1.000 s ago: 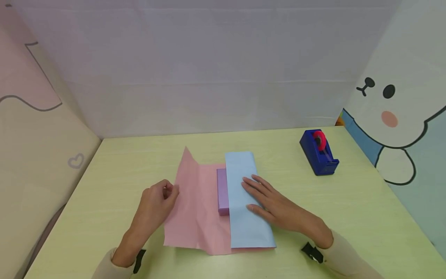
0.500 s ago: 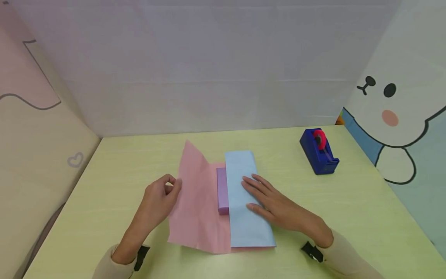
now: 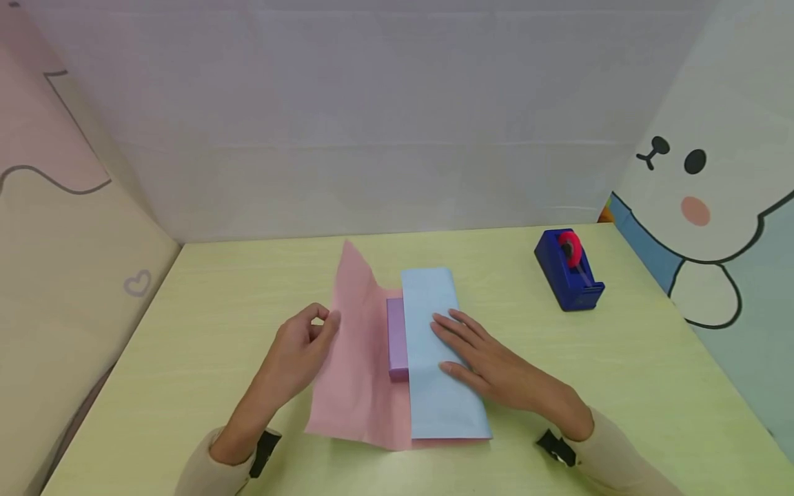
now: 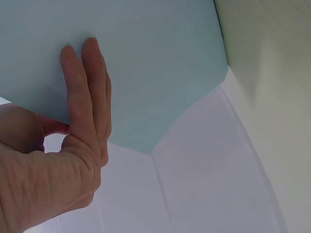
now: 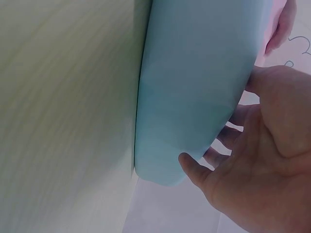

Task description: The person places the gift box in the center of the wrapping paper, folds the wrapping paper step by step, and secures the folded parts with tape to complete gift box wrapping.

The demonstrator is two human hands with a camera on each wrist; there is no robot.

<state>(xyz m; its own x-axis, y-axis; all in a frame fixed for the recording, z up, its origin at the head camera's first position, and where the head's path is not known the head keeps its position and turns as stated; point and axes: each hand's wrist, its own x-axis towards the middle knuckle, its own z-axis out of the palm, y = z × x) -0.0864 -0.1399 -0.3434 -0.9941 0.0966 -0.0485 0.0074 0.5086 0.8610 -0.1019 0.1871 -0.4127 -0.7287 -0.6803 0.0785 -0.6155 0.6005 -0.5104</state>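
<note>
A sheet of wrapping paper (image 3: 356, 358), pink on one face and light blue on the other, lies under a purple box (image 3: 398, 337). Its right side is folded over, blue face up, and covers the box's right part. My left hand (image 3: 300, 351) pinches the left edge of the sheet between thumb and index finger and holds that side raised off the table. In the left wrist view the other fingers (image 4: 80, 92) lie against the blue face. With fingers spread, my right hand (image 3: 490, 362) rests on the blue flap over the box.
At the back right of the pale yellow-green table (image 3: 248, 275) stands a blue tape dispenser (image 3: 567, 272) with a red-cored roll. A plain pale backdrop (image 3: 384, 124) rises behind the table. Printed panels flank both sides, the right one with a cartoon animal (image 3: 701, 179).
My left hand has moved right and slightly away from me, lifting the left side of the paper and bringing it closer to the box. My right hand has stayed on the flap.
</note>
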